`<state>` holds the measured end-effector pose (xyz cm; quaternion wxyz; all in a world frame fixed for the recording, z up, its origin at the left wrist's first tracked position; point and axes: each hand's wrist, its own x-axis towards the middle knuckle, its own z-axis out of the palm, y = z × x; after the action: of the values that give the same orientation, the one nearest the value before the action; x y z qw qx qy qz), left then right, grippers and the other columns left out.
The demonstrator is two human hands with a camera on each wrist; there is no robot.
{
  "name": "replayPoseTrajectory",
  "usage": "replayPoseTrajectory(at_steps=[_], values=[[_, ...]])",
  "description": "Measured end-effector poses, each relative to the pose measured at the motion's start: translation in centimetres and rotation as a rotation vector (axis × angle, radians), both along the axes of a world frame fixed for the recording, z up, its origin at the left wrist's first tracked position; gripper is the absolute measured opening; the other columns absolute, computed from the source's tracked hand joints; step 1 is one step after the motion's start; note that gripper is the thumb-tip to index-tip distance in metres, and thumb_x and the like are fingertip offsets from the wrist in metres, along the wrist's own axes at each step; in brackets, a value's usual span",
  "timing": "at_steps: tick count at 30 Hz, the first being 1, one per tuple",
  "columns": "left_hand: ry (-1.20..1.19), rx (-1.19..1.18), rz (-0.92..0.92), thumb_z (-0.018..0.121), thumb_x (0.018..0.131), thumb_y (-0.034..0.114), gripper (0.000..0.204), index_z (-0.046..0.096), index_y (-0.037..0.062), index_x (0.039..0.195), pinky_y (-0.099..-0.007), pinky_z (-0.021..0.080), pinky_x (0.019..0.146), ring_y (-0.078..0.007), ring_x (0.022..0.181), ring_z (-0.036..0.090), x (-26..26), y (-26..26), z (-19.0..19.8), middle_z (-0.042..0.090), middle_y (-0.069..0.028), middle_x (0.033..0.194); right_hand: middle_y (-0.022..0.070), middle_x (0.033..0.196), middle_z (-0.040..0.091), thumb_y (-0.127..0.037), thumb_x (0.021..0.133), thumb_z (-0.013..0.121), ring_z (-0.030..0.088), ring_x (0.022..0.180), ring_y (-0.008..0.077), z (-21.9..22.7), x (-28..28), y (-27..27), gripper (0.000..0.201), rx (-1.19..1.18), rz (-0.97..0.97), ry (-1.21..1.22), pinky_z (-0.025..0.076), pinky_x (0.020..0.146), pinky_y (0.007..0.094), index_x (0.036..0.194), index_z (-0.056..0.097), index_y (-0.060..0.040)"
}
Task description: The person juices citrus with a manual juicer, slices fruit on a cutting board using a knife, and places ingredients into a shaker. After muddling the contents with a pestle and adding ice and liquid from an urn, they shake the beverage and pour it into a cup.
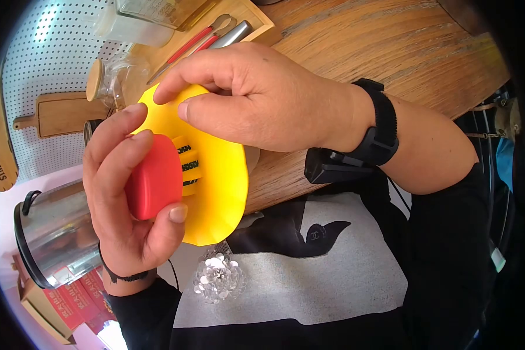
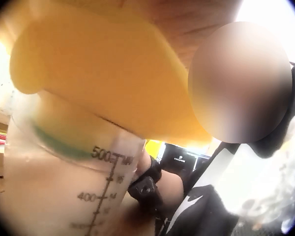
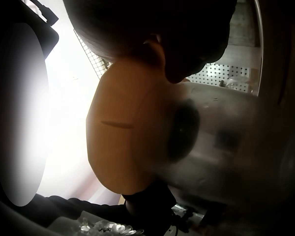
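Note:
My left hand (image 1: 116, 186) curls round a smooth red block-like piece (image 1: 154, 178), its thumb at the lower edge. The red piece sits against a broad yellow disc (image 1: 219, 186) with raised ribs and black markings at its middle. Over the disc's far part, my right hand (image 1: 239, 99) has bent fingers, with thumb and forefinger pinching near its edge. From below, in the left wrist view, the yellow disc (image 2: 108, 69) lies above a clear measuring cup (image 2: 64, 187) with printed scale marks and a green band inside. The head view mostly hides this cup.
On the wooden table (image 1: 332, 35) stands a wooden tray (image 1: 262, 29) with red-handled utensils (image 1: 195, 44). A glass jar (image 1: 125, 79) and a cutting board (image 1: 70, 114) are at the left by a pegboard. A metal canister (image 1: 58, 227) stands near the left forearm.

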<state>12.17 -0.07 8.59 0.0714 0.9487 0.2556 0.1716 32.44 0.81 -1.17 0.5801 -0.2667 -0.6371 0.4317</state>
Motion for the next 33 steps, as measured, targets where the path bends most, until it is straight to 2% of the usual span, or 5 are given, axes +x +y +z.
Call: replayPoseTrajectory(at_steps=[7,14,17,29,33], values=[[0.102,0.002,-0.002,0.058,0.090,0.042,0.047,0.056,0.0041,0.118,-0.0448,0.041,0.097,-0.0358,0.112,0.052,-0.3,0.2,0.5,0.054,-0.0210,0.125,0.0206,0.092,0.069,-0.020,0.088,0.053,0.068,0.082,0.0280,-0.2,-0.2,0.2,0.032,0.008,-0.019,0.019,0.056,0.073,0.0328,0.103,0.067,0.0050],[0.175,0.112,-0.072,0.056,0.090,0.036,0.039,0.058,0.0051,0.114,-0.0449,0.042,0.096,-0.0360,0.109,0.054,-0.3,0.9,0.9,0.057,-0.0193,0.123,0.0181,0.092,0.068,-0.020,0.089,0.053,0.067,0.084,0.0261,-0.2,-0.2,0.1,0.031,0.009,0.009,0.019,0.056,0.073,0.0319,0.103,0.067,0.0030],[0.218,0.045,-0.134,0.055,0.090,0.037,0.038,0.056,0.0114,0.117,-0.0426,0.039,0.103,-0.0345,0.121,0.051,-0.5,1.7,1.2,0.056,-0.0160,0.127,0.0172,0.094,0.068,-0.020,0.090,0.052,0.067,0.085,0.0252,-0.2,-0.2,0.1,0.030,-0.014,0.029,0.009,0.056,0.074,0.0315,0.104,0.066,0.0025],[-0.098,-0.173,-0.087,0.068,0.081,0.034,0.051,0.049,0.0112,0.123,-0.0422,0.034,0.109,-0.0336,0.130,0.044,-1.2,1.8,-0.5,0.046,-0.0173,0.135,0.0175,0.095,0.067,-0.019,0.090,0.051,0.066,0.086,0.0262,-0.4,-0.5,0.3,0.030,0.001,0.016,0.050,0.055,0.076,0.0322,0.106,0.065,0.0029],[-0.117,-0.294,-0.032,0.073,0.077,0.050,0.073,0.046,0.0065,0.129,-0.0404,0.035,0.109,-0.0310,0.129,0.045,-2.2,1.8,-0.9,0.046,-0.0166,0.136,0.0170,0.094,0.067,-0.018,0.090,0.051,0.066,0.085,0.0253,-0.4,-0.4,0.1,0.030,0.003,0.011,0.019,0.055,0.075,0.0315,0.106,0.065,0.0030]])
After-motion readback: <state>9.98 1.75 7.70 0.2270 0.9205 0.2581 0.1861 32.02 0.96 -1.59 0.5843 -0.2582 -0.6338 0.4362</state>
